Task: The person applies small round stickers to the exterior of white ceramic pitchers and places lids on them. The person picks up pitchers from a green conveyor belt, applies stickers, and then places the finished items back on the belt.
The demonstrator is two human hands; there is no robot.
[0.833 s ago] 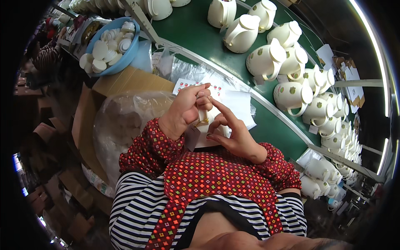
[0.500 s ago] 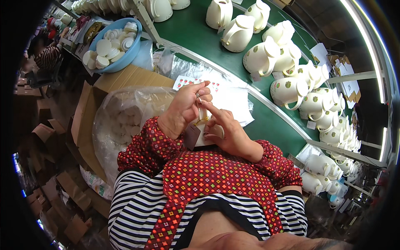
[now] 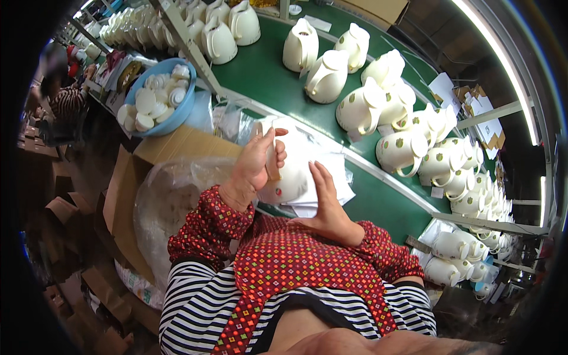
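Note:
A cream-white jug [image 3: 291, 177], with a small red print low on its side, is in front of my body at the conveyor's near edge. My left hand [image 3: 255, 163] is closed round its handle, at the jug's left side. On the other side my right hand [image 3: 331, 207] is open, fingers stretched upward and thumb apart. Its fingertips are close to the jug's wall; whether they touch it I cannot tell. White sheets of paper [image 3: 337, 188] lie behind and under the jug, partly covered by it.
Several similar jugs [image 3: 327, 77] stand on the green conveyor belt [image 3: 269, 74], in a long row to the right. To the left are a blue basin [image 3: 188, 106] of white round lids and an open cardboard box [image 3: 127, 195] lined with a plastic bag [image 3: 157, 201].
My hands, pinched close together before, have moved apart. The left now grips the jug's handle and the right has opened. The jug has come up into plain view, covering the red-dotted sheet.

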